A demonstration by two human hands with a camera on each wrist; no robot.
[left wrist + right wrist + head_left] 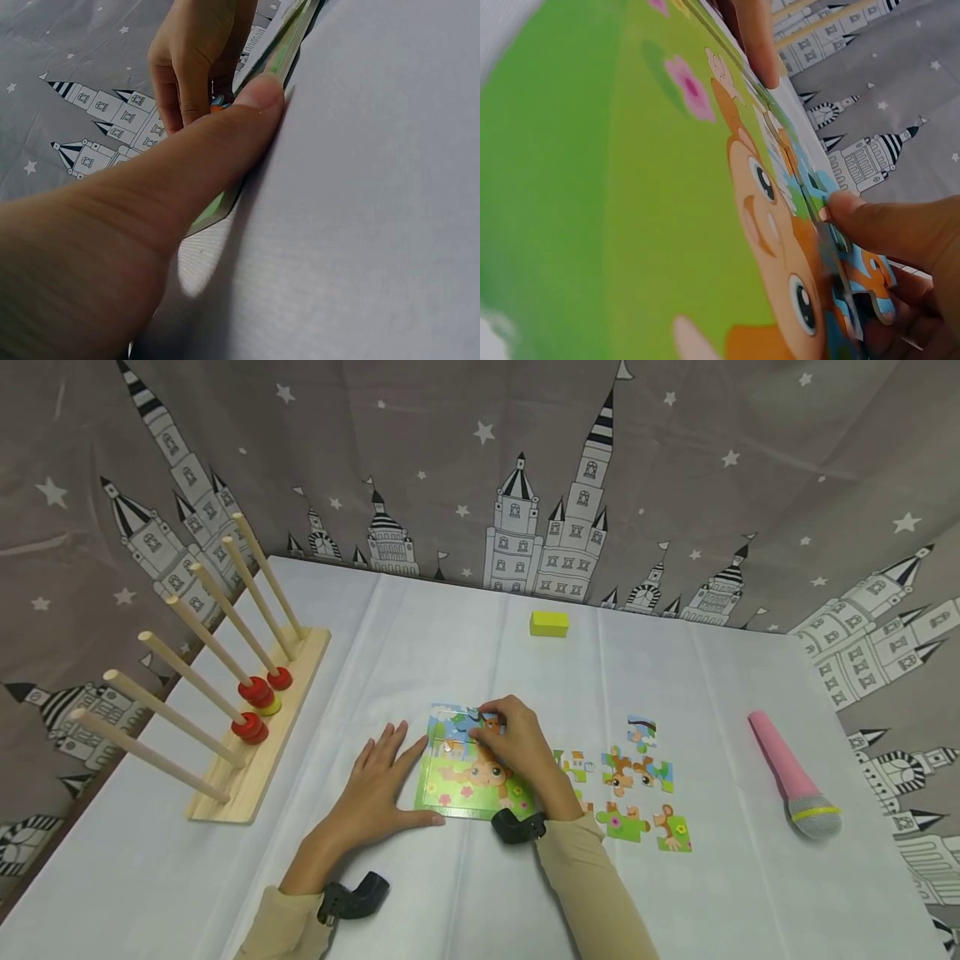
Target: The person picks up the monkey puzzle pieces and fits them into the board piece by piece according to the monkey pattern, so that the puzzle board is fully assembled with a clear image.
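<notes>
A jigsaw puzzle board (442, 797) with a monkey on green lies flat on the white table. My left hand (381, 795) rests with spread fingers at its left side, the thumb along the front edge. In the left wrist view that thumb (259, 91) touches the board's rim. Over the board's upper part, my right hand (519, 745) pinches a puzzle piece between thumb and fingers. Blue and orange show on this puzzle piece (874, 274) in the right wrist view. Several pieces seem laid along the board's top; the right hand hides part of that area.
Several loose puzzle pieces (622, 823) lie right of the board. A pink toy microphone (783, 760) is farther right. At the back sits a yellow block (549, 624). On the left stands a wooden peg rack (262, 777) with red and yellow rings. A castle-print cloth (435, 460) hangs behind.
</notes>
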